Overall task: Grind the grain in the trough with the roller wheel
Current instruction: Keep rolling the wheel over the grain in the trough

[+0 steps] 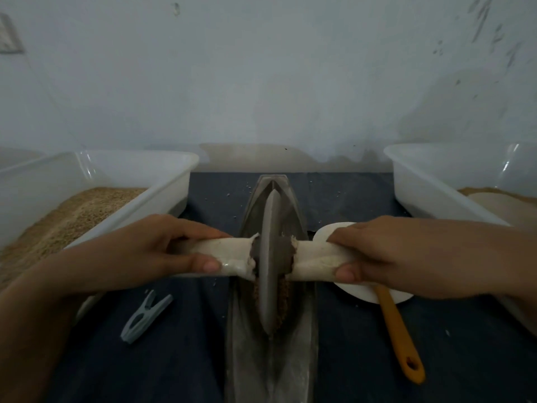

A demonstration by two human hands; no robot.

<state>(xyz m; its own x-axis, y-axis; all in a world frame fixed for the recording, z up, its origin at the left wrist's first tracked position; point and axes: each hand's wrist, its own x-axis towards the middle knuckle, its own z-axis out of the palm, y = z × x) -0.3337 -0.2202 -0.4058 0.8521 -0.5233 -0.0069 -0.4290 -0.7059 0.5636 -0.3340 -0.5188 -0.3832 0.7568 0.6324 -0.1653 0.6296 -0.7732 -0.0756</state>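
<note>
A long grey metal trough (286,359) runs away from me down the middle of the dark mat. The grey roller wheel (270,257) stands on edge inside it, with brown grain (284,301) beside its lower rim. A cloth-wrapped axle sticks out on both sides of the wheel. My left hand (162,251) grips the left handle (232,255). My right hand (386,254) grips the right handle (313,261).
A white tub (162,199) of brown grain sits at the left, another white tub (430,199) with finer powder at the right. A grey clothes peg (145,317) lies left of the trough. An orange-handled tool (398,335) rests on a white dish (360,292) at the right.
</note>
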